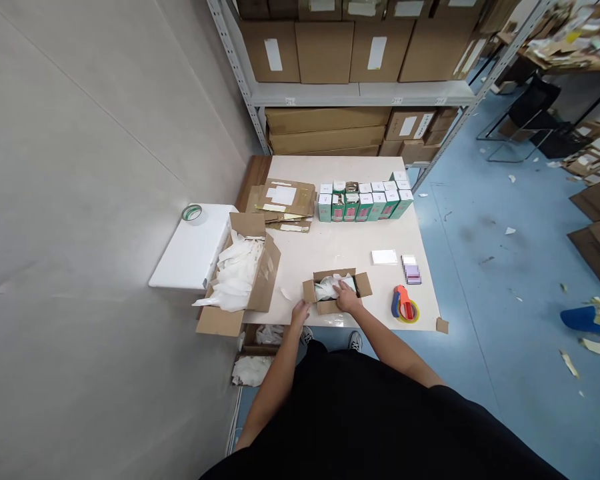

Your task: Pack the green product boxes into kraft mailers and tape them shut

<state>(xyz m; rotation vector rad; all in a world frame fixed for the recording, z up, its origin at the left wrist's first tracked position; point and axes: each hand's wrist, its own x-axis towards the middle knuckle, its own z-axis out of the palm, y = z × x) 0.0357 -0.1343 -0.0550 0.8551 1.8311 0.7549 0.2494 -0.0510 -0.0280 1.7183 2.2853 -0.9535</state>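
A small open cardboard box (361, 286) with white wrapping inside sits near the front edge of the pale table (350, 247). My right hand (347, 298) rests inside the box on the white wrapping, fingers pressed down on it. My left hand (299, 312) lies at the table edge just left of the box, next to its left flap; its fingers are too small to make out. Behind, two rows of green-and-white product boxes (365, 200) stand upright.
A larger open carton of white packing sheets (237, 273) hangs off the table's left side. Flattened cardboard (283, 203), a white card (384, 257), purple labels (411, 271) and an orange tape dispenser (404, 305) lie around. Shelves of cartons (350, 47) stand behind.
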